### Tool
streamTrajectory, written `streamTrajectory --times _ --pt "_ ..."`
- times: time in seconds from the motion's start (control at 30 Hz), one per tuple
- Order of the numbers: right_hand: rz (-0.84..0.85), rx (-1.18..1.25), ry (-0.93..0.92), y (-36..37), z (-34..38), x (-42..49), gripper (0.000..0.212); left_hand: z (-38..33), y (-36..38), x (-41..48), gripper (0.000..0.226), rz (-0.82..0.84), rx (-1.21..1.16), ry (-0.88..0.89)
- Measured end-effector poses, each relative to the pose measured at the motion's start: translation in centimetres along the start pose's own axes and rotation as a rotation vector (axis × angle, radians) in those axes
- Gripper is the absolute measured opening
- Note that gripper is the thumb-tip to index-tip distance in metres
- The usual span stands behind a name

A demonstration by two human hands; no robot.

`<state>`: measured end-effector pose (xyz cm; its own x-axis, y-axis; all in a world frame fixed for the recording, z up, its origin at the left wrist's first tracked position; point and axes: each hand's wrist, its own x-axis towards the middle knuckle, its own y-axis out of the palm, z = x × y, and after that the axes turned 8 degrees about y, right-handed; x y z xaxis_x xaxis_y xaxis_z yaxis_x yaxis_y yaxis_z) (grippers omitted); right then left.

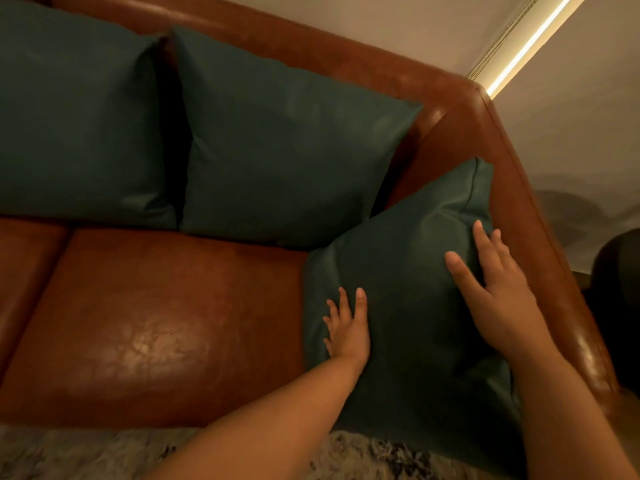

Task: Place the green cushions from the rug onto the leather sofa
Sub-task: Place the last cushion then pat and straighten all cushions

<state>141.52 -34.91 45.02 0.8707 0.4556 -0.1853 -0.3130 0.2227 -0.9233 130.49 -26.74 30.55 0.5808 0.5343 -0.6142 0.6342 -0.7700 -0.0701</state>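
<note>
A pale wall (pixel 346 22) with a bright light strip (pixel 530 43) stands behind a brown leather sofa (pixel 138 323). A shaggy rug (pixel 69 452) lies in front of it.

The left cushion (pixel 76 126) and the middle cushion (pixel 277 150), both green, lean side by side on the sofa back. The third cushion (pixel 408 306) is at the right end of the seat and leans on the sofa arm (pixel 519 188). Its low corner hangs over the front edge, above the rug.

Both hands lie flat on this cushion. The left hand (pixel 348 327) is at its seat-side edge. The right hand (pixel 498 296) is higher up, near the arm side. The fingers (pixel 481 237) are straight and a little apart, pressing but not gripping. I think the cushion needs a push up and back. I can see no writing.
</note>
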Motion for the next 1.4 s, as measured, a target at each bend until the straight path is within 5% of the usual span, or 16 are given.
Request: streamTrajectory --times 0.27,0.5,0.7,0.8,1.07,1.27,1.4 --pt "-0.253 -0.036 -0.018 3.8 -1.0 -1.1 0.085 1.8 1.4 0.6 0.061 -0.117 0.065 0.007" --pt "-0.191 -0.067 -0.002 2.5 -0.2 -1.9 0.084 2.0 -0.1 0.4 0.065 -0.028 0.012 0.019" --pt "-0.326 -0.44 -0.296 4.4 2.9 -4.2 0.071 6.3 -1.3 1.6 0.064 -0.108 0.035 -0.049" --pt "-0.329 -0.581 -0.289 5.3 1.4 -3.3 0.075 7.3 -0.2 2.5 0.067 -0.042 -0.03 -0.001" --pt "-0.308 -0.621 -0.244 4.4 1.3 -2.7 0.078 7.1 -0.4 2.7 0.068 0.053 -0.02 0.011" --pt "-0.327 -0.684 -0.371 5.1 3.5 -1.7 0.083 5.3 -2.0 4.6 0.065 -0.045 0.004 0.113" --pt "-0.306 -0.732 -0.351 5.3 2.5 0.5 0.087 4.9 -1.3 6.8 0.065 0.072 0.052 0.095"
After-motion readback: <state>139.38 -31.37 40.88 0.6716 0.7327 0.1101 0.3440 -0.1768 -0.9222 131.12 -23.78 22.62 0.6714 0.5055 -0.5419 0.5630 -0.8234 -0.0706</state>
